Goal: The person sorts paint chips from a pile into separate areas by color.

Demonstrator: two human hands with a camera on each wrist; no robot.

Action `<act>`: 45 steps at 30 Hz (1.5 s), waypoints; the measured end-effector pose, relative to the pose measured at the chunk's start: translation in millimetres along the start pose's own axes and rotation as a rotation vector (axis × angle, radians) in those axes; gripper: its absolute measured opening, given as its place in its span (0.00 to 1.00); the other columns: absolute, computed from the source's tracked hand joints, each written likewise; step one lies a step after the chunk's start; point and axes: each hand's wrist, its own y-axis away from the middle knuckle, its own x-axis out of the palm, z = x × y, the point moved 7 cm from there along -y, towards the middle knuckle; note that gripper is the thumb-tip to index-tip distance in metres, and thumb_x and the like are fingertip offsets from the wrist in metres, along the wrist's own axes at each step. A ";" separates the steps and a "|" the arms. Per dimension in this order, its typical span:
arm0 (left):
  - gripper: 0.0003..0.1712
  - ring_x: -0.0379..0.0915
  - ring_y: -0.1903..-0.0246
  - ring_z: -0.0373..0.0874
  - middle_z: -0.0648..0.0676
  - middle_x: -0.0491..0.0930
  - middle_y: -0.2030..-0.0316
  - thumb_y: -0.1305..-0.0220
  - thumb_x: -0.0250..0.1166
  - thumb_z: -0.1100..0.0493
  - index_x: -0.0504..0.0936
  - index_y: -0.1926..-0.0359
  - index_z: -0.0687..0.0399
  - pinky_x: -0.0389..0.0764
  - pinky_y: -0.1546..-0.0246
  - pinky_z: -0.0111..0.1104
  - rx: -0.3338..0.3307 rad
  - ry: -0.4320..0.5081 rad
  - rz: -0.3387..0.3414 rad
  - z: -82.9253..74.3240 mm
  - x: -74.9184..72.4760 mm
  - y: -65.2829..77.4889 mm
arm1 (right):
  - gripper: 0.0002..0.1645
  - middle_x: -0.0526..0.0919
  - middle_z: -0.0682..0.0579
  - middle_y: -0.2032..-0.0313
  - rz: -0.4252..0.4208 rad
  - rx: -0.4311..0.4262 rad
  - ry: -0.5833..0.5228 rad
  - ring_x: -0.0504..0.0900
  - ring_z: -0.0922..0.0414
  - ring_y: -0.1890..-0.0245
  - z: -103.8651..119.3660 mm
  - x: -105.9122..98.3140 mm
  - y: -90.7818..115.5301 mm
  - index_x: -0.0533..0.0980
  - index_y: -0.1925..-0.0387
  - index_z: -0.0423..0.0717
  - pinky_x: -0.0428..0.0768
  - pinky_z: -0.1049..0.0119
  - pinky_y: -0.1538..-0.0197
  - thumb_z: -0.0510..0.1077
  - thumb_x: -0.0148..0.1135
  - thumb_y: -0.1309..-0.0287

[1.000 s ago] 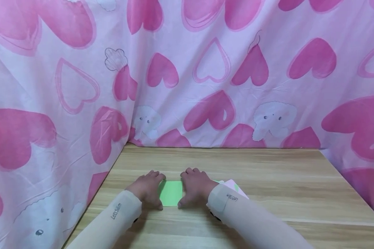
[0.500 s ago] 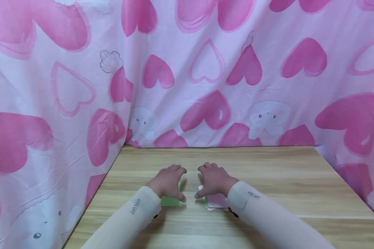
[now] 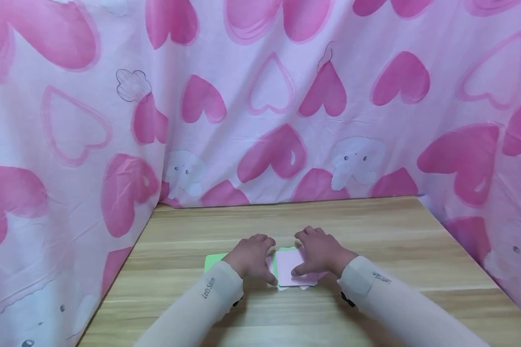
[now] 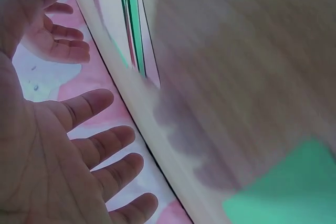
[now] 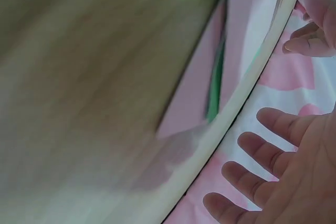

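A loose pile of pink and green square cards (image 3: 288, 269) lies on the table between the two hands, its corners fanned at uneven angles. Beside its left edge hovers the left hand (image 3: 252, 257), fingers spread and relaxed. The right hand (image 3: 323, 253) is over the pile's right side, its thumb overlapping the top pink card in the head view. Both wrist views show loosely spread fingers with nothing between them, near the pile's edge (image 4: 134, 30). A separate green card (image 3: 214, 261) lies left of the pile, partly hidden by the left hand and sleeve.
The wood-grain table (image 3: 373, 231) extends around the cards to both sides. A pink curtain (image 3: 260, 159) with hearts and white dogs hangs along its back and left edges, and more of it stands at the right.
Both hands have left the green card and moved right to the pile of cards. The view has swung rightward, leaving the green card farther left in view.
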 end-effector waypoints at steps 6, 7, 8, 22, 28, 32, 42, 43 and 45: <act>0.59 0.71 0.32 0.48 0.50 0.75 0.32 0.63 0.86 0.33 0.75 0.30 0.47 0.71 0.27 0.51 -0.003 0.014 -0.001 -7.9 8.2 -4.5 | 0.60 0.78 0.52 0.42 0.008 0.020 -0.026 0.75 0.51 0.46 -10.0 6.6 11.8 0.75 0.32 0.47 0.82 0.49 0.49 0.70 0.84 0.65; 0.58 0.72 0.33 0.48 0.50 0.76 0.33 0.63 0.86 0.32 0.75 0.31 0.47 0.71 0.28 0.51 -0.001 0.012 0.000 -9.0 9.5 -5.0 | 0.60 0.78 0.53 0.42 0.015 0.018 -0.033 0.74 0.52 0.47 -10.8 8.3 13.9 0.75 0.33 0.47 0.82 0.50 0.50 0.71 0.84 0.66; 0.57 0.72 0.34 0.47 0.49 0.76 0.34 0.63 0.86 0.32 0.76 0.32 0.47 0.72 0.29 0.50 0.003 0.009 0.001 -10.1 10.9 -5.3 | 0.60 0.78 0.54 0.43 0.021 0.014 -0.036 0.74 0.53 0.48 -11.4 10.0 15.9 0.76 0.33 0.48 0.81 0.51 0.50 0.71 0.84 0.67; 0.51 0.71 0.33 0.48 0.50 0.77 0.37 0.61 0.83 0.31 0.77 0.39 0.48 0.72 0.29 0.49 0.012 -0.020 0.020 -16.5 21.8 -8.8 | 0.64 0.78 0.54 0.40 0.083 0.020 -0.049 0.74 0.54 0.47 -16.4 17.1 24.3 0.75 0.32 0.51 0.80 0.50 0.43 0.71 0.87 0.73; 0.48 0.72 0.39 0.45 0.48 0.78 0.41 0.61 0.84 0.31 0.77 0.42 0.48 0.74 0.31 0.48 0.016 -0.034 0.013 -17.8 21.0 -10.2 | 0.63 0.77 0.53 0.39 0.095 0.044 -0.042 0.74 0.53 0.45 -18.5 17.2 23.7 0.75 0.32 0.49 0.80 0.49 0.41 0.69 0.88 0.72; 0.48 0.71 0.36 0.46 0.49 0.78 0.38 0.61 0.84 0.31 0.77 0.42 0.49 0.72 0.29 0.49 0.009 -0.027 0.020 -17.6 22.3 -11.3 | 0.63 0.76 0.53 0.37 0.108 0.059 -0.048 0.73 0.52 0.44 -19.5 17.3 22.8 0.75 0.32 0.50 0.79 0.48 0.39 0.69 0.88 0.72; 0.53 0.68 0.29 0.49 0.51 0.76 0.32 0.60 0.83 0.29 0.76 0.37 0.50 0.69 0.26 0.51 -0.003 -0.021 0.037 -16.6 22.1 -12.2 | 0.64 0.76 0.53 0.37 0.115 0.071 -0.087 0.73 0.52 0.43 -19.5 16.7 21.6 0.74 0.33 0.50 0.79 0.46 0.37 0.70 0.89 0.73; 0.53 0.68 0.29 0.49 0.51 0.76 0.33 0.60 0.83 0.29 0.77 0.38 0.50 0.69 0.26 0.51 -0.003 -0.017 0.038 -16.5 21.7 -12.5 | 0.64 0.76 0.53 0.37 0.114 0.073 -0.091 0.73 0.52 0.43 -19.7 16.2 21.6 0.74 0.33 0.50 0.79 0.46 0.36 0.70 0.89 0.73; 0.52 0.68 0.30 0.48 0.51 0.76 0.33 0.61 0.83 0.29 0.77 0.38 0.50 0.69 0.26 0.52 -0.001 -0.011 0.039 -16.0 21.2 -13.6 | 0.64 0.76 0.53 0.37 0.111 0.074 -0.093 0.73 0.52 0.43 -19.8 15.3 21.6 0.74 0.33 0.50 0.79 0.46 0.36 0.71 0.88 0.73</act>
